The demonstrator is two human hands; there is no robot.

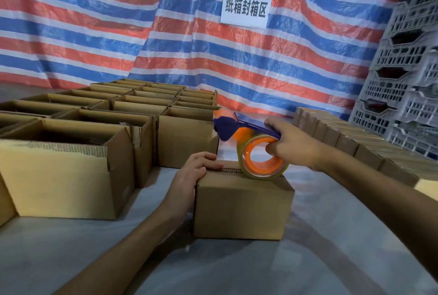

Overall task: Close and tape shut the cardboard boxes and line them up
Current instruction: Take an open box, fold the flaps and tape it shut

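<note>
A small closed cardboard box (241,209) stands on the grey surface in front of me. My left hand (194,171) rests on its top left edge, fingers flat over the flaps. My right hand (288,141) grips the blue handle of a tape dispenser (239,128) with an orange-cored roll of clear tape (263,160). The roll sits on the box's top. A strip of clear tape (226,150) runs from the dispenser's head down to the far side of the box top.
Several open cardboard boxes (78,171) stand in rows at the left and behind. A line of closed boxes (355,147) runs along the right. Grey plastic crates (407,81) are stacked at the far right. A striped tarp with a white sign (246,6) hangs behind.
</note>
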